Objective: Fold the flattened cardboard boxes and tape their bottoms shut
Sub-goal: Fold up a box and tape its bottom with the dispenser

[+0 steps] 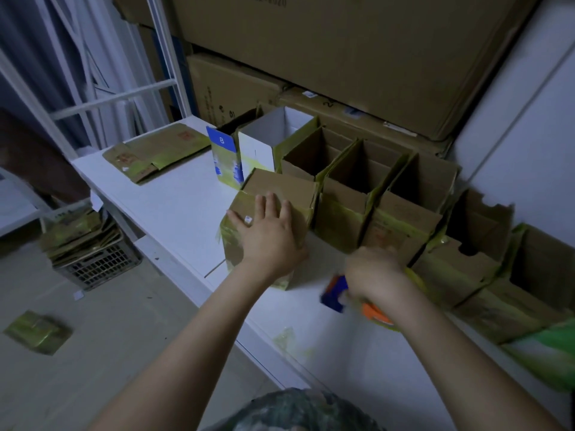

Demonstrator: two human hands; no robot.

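A brown cardboard box (280,194) with yellowish tape on its edges stands on the white table (174,206), its closed flaps facing up. My left hand (267,231) lies flat on those flaps with the fingers spread. My right hand (376,275), blurred, grips a blue and orange tape dispenser (336,293) just above the table, to the right of the box. A row of several folded boxes (367,181) with open tops stands behind and to the right. Flattened boxes (155,150) lie at the table's far left corner.
Large stacked cartons (342,57) form a wall behind the table. A white and blue box (245,144) stands at the row's left end. A crate with flattened boxes (87,244) sits on the floor at left, and one flattened piece (37,332) lies loose nearby. White shelving (124,94) rises at left.
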